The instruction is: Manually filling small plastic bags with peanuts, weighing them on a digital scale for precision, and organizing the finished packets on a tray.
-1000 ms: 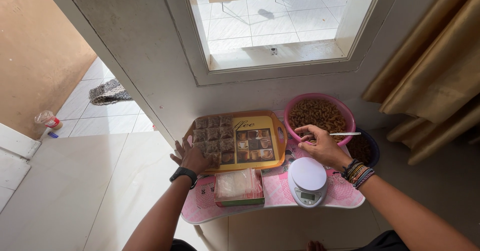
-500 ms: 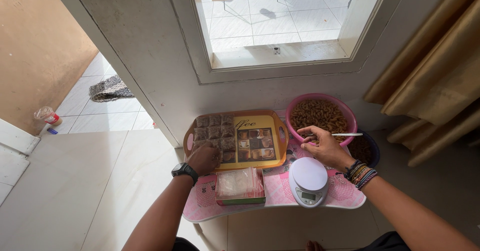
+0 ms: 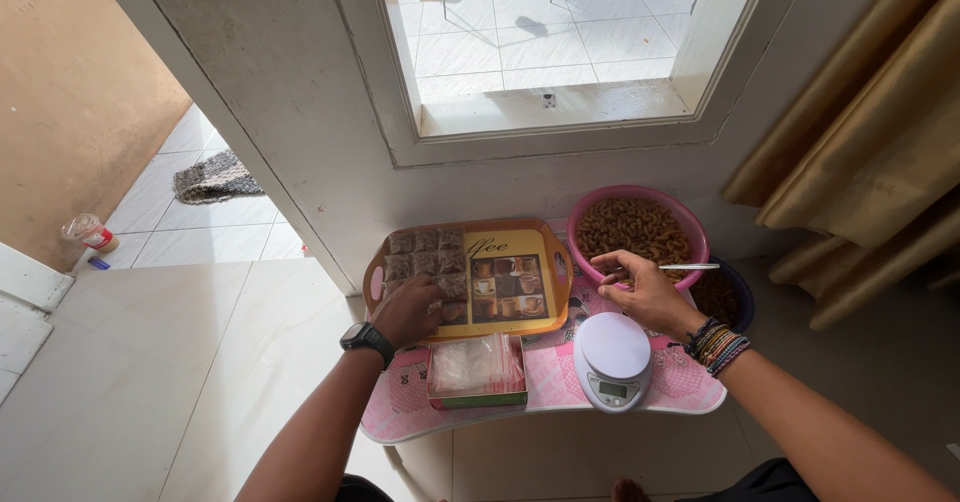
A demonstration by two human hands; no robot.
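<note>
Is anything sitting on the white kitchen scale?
No, the round top of the white scale is bare; the right hand is beside it.

A low pink table (image 3: 690, 390) carries a scale (image 3: 612, 358). Left of the scale lies a box of bags (image 3: 477, 371); behind it a tray (image 3: 520, 280), and a pink bowl (image 3: 637, 224) behind-right.

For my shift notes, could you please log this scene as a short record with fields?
Left hand: palm down on small filled packets on the yellow tray
Right hand: holds a metal spoon at the pink bowl of brown snacks
Front: white kitchen scale; box of clear plastic bags
Surface: pink low table
</note>
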